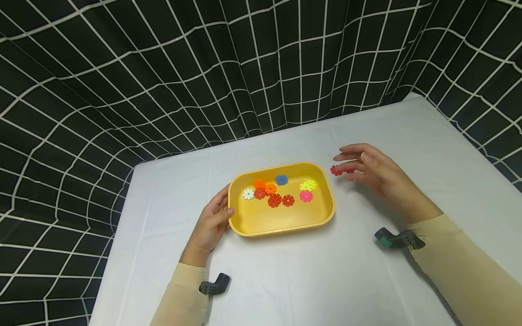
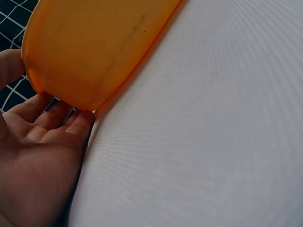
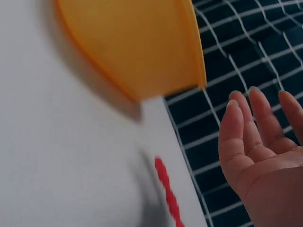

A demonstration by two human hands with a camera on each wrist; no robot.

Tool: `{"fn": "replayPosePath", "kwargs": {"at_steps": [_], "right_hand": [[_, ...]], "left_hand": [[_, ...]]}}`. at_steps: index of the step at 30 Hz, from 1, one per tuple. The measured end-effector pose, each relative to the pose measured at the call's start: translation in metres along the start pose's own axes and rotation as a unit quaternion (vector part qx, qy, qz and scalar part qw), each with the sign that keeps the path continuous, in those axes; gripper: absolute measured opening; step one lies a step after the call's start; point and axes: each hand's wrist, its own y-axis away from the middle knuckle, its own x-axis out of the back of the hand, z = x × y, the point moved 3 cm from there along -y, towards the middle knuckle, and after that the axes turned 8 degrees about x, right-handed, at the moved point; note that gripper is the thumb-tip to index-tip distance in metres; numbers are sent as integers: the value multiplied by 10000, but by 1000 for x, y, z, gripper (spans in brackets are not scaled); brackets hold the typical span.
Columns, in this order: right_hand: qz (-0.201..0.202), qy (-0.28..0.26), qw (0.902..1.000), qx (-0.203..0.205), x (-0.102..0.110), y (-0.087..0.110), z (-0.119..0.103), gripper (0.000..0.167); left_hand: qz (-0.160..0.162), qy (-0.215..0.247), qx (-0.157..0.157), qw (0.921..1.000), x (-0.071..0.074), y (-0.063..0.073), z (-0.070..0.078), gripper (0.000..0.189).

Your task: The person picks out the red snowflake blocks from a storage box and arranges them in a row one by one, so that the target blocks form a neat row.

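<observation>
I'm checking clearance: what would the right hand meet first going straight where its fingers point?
Likely the yellow tray, though the right hand might pass over it; depth is unclear.

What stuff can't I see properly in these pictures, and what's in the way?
Red pieces outside the yellow tray: head view, partly behind the right hand; right wrist view, cut off by the bottom edge.
Left hand: head view, the tray hides its fingertips, except the thumb's.
Pieces inside the tray: both wrist views, hidden by the tray's walls.
</observation>
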Motion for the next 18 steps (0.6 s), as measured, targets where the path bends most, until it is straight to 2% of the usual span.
{"fn": "replayPosePath", "kwargs": {"at_steps": [4,13,18], "right_hand": [[-241,-285,9992,155,-14,-2,-4,45],[-355,-10,9993,-108,-45,-5,-8,44],[-418,3,9990,-142,-59,-13,-4,45]], "left_hand": [[-2,1,-2,10000,-1,0,0,70],[46,12,18,10000,-2,-1,0,70],[69,-11,24,10000,-2,1,1,70]]}}
